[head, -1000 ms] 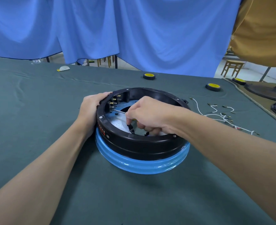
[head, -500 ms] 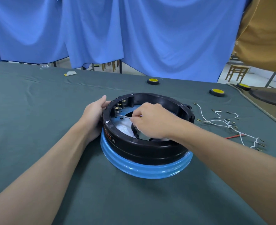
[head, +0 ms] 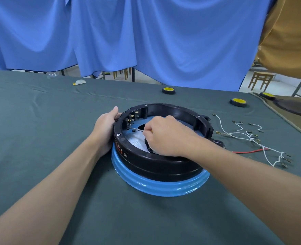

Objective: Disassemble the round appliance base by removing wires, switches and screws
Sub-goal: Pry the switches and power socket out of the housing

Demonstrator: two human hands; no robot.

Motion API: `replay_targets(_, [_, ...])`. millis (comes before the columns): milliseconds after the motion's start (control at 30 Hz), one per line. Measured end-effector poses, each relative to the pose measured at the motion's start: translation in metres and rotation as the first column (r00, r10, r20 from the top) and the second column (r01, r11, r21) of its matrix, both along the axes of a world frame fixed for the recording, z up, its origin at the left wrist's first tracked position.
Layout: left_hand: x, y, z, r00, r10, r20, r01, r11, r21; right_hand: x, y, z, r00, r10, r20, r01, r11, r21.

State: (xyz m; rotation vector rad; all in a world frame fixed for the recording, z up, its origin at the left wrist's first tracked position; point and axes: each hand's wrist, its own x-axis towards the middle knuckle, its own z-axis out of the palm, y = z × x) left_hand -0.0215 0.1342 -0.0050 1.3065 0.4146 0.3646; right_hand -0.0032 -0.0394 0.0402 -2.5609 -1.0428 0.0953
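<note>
Two hands on the round base (head: pixel 156 167): left hand (head: pixel 105 128) gripping its rim, right hand (head: pixel 165 137) pinching a screwdriver (head: pixel 136 129) (shaft leftward).

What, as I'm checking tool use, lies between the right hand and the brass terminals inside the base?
A thin metal shaft runs from the right hand toward the terminals inside the base, seen in the head view.

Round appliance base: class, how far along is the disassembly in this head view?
Done: white and red wires lie loose on the cloth right of the base. In hand: the left hand grips the base while the right hand works a screwdriver toward the switch terminals inside. Left: those terminals and a rim screw are in place.
</note>
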Motion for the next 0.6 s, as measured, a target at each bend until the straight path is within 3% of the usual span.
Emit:
replay_targets(233, [0.0040, -0.0014, 0.0000, 0.998, 0.059, 0.019, -0.059, 0.998, -0.002, -0.0015, 0.0000, 0.0042, 1.000, 0.018, 0.009, -0.018, 1.000, -0.015])
replay_targets(400, [0.0026, -0.0034, -0.0004, 0.997, 0.057, 0.053, -0.056, 0.998, -0.026, -0.0001, -0.0003, 0.0087, 0.995, 0.005, -0.095, -0.006, 1.000, -0.009])
replay_targets(600, [0.0021, -0.0004, 0.0011, 0.999, 0.028, 0.033, -0.028, 0.999, 0.016, -0.0054, -0.0096, 0.0060, 0.999, -0.054, -0.006, 0.054, 0.999, 0.005])
